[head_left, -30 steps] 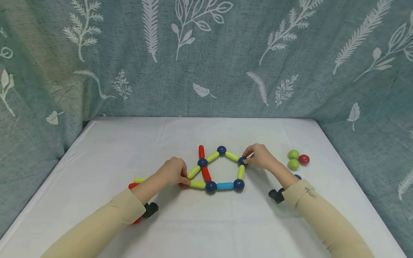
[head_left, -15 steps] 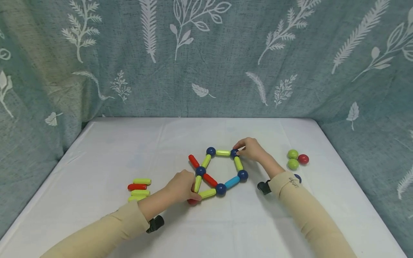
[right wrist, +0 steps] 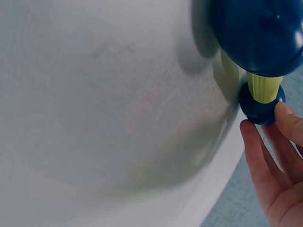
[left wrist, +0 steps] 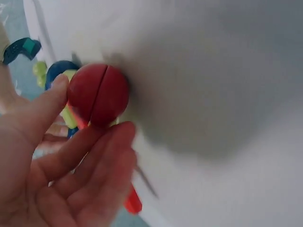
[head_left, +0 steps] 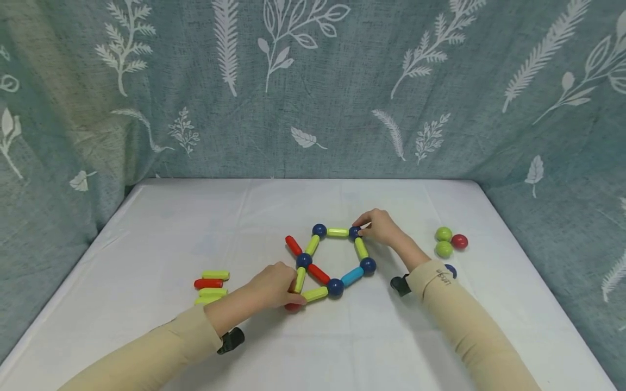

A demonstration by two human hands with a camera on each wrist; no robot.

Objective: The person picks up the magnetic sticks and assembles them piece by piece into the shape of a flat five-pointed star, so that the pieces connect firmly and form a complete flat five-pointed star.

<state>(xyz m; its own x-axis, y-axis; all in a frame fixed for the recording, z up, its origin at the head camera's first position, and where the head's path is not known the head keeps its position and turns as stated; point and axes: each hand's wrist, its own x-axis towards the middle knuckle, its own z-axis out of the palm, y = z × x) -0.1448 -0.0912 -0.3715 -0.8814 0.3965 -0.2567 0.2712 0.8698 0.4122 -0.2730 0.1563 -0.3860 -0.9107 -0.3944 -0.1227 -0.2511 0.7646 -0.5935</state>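
Note:
Magnetic rods and balls lie joined on the table in a five-sided ring with a triangle at its left. Near its front left corner my left hand [head_left: 276, 288] pinches a red ball [left wrist: 98, 94] between thumb and fingers. Two yellow-green rods, one of them a front rod [head_left: 315, 294], run from that ball to blue balls. At the back right, my right hand [head_left: 383, 227] pinches a blue ball [right wrist: 258, 112]. A light blue rod [head_left: 352, 277] and a red rod [head_left: 319, 273] meet at the front blue ball [head_left: 335, 288]. Another red rod [head_left: 293, 245] sticks out at the back left.
Left of the ring lie loose yellow-green rods [head_left: 216, 275] and a red rod [head_left: 208, 283], partly behind my left forearm. Loose green balls [head_left: 444, 249] and a red ball [head_left: 459, 241] sit at the right. A blue ball [head_left: 451, 270] shows beside my right sleeve.
Between the first two frames, both hands turned the whole figure counterclockwise, the left coming forward and right, the right going back and left. Since then it has hardly moved.

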